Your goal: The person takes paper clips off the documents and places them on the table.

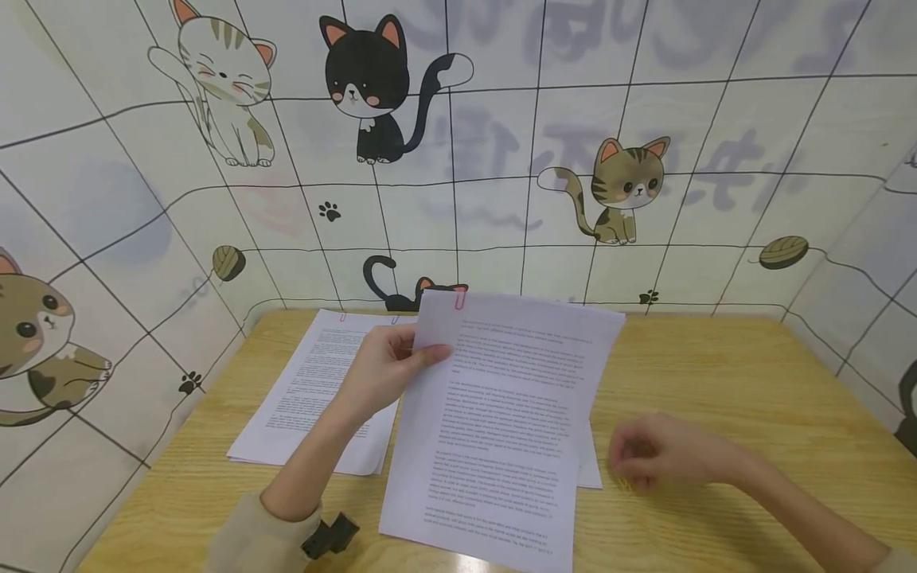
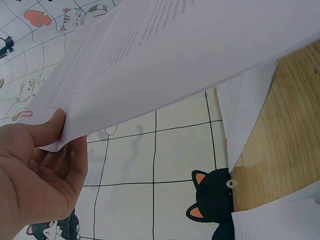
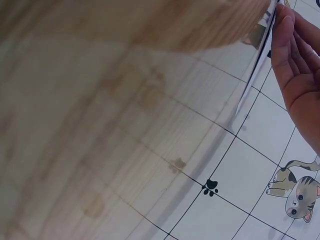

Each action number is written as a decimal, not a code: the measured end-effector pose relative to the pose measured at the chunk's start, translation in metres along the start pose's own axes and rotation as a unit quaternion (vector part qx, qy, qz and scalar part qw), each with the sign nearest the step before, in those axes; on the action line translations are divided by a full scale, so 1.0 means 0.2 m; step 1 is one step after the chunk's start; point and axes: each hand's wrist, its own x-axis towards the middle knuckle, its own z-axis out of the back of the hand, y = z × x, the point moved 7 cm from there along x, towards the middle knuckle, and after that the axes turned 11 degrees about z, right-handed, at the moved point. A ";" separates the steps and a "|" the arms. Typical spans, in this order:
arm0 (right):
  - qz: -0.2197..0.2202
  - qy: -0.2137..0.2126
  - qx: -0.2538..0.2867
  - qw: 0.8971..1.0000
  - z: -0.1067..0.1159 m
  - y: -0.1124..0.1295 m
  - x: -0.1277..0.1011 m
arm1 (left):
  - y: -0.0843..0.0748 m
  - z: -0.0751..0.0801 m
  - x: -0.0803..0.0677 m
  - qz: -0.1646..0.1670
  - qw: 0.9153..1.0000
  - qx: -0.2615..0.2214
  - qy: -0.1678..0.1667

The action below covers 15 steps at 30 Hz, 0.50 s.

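Observation:
My left hand (image 1: 401,362) pinches the upper left corner of a sheaf of printed pages (image 1: 501,414), thumb on top and fingers behind. It lifts the sheaf at a tilt above the wooden table (image 1: 752,398). A pink paperclip (image 1: 459,300) sits on the sheaf's top edge. In the left wrist view the left hand (image 2: 35,170) grips the sheaf (image 2: 175,50) from below, with the pink paperclip (image 2: 25,114) beside the thumb. My right hand (image 1: 648,458) hovers low over the table just right of the sheaf, blurred, fingers loosely bent and holding nothing. The right hand (image 3: 300,65) shows relaxed fingers near the paper's edge.
Another clipped stack of printed pages (image 1: 308,390) lies flat at the table's left, and a further sheet (image 1: 589,465) peeks out under the held sheaf. Walls with cartoon cats (image 1: 372,87) close in the table's back and both sides. Bare wood lies on the right.

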 end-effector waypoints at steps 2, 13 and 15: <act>-0.008 0.009 0.014 1.000 -0.01 -0.01 0.00 | 0.00 0.00 0.00 0.002 1.000 0.000 0.000; 0.018 -0.006 -0.084 0.996 0.05 0.00 -0.01 | 0.01 0.00 0.00 0.007 1.000 0.001 0.000; 0.016 -0.017 -0.089 0.996 0.08 0.00 -0.01 | 0.01 0.00 0.00 0.008 1.000 0.000 0.001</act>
